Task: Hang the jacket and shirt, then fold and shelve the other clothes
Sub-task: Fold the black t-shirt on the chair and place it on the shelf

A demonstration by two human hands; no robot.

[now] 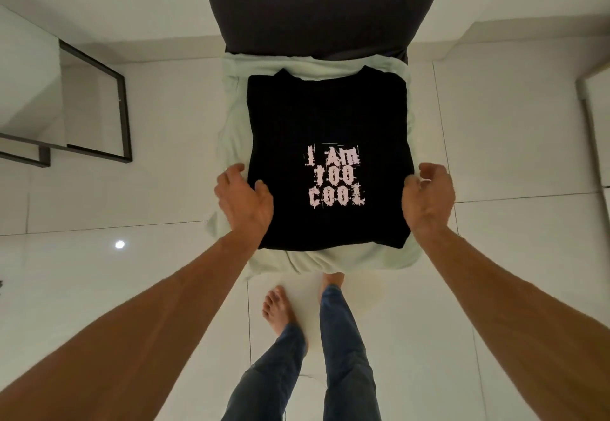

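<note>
Black t-shirt [330, 113] lies print-up on a pale green cloth [232, 117] spread over the seat of a chair [317, 1]. It is squared into a rectangle, collar toward the chair back. Left hand [244, 199] is at the shirt's left edge: thumb on top of the black fabric, fingers curled at the edge, apparently grasping it. Right hand [429, 196] is at the right edge with fingers curled, but I cannot tell whether they have fabric or are only closing on it. Judged step: the fold of the lower half up toward the collar. To do it well, take only the black layer, not the green cloth beneath. Grip both sides level, lift together, lay the hem square to the collar, then smooth flat. Risk: dragging the cloth off the seat onto the floor [132, 288].
</note>
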